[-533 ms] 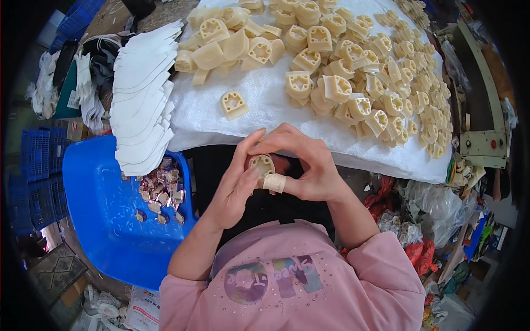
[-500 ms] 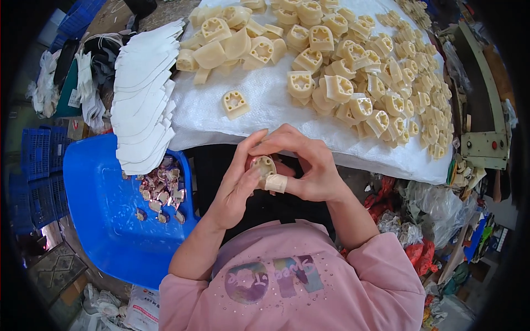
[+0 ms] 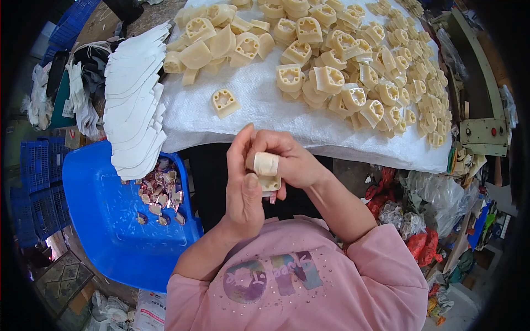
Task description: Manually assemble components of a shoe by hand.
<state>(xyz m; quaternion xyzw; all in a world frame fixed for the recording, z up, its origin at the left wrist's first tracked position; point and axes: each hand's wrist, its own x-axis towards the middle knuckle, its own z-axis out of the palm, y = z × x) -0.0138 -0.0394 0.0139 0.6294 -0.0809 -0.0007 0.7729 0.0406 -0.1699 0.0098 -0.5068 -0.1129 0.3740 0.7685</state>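
Observation:
Above my lap, both hands are closed around one beige plastic shoe heel [image 3: 270, 182], its hollow, holed end partly showing. My left hand [image 3: 244, 196] grips its left side, thumb pressed at the rim and fingers behind. My right hand [image 3: 290, 161] curls over it from the right; its thumb, wrapped in cream tape [image 3: 266, 163], lies across the top. A little pink shiny material shows below the heel; the rest of it is hidden by my fingers. A single beige heel [image 3: 225, 103] lies on the white woven cloth [image 3: 190, 113], beyond my hands.
Many loose beige heels [image 3: 331, 80] are heaped across the cloth. A stack of white sheets [image 3: 131, 110] overlaps the table's left side. Below it, a blue tub [image 3: 105, 220] holds shiny purplish pieces [image 3: 160, 193]. Plastic bags [image 3: 433, 198] and a machine frame [image 3: 483, 94] are at right.
The heel has been turned and lowered slightly between my hands. My right thumb has moved from below it to across its top, and my view has shifted slightly.

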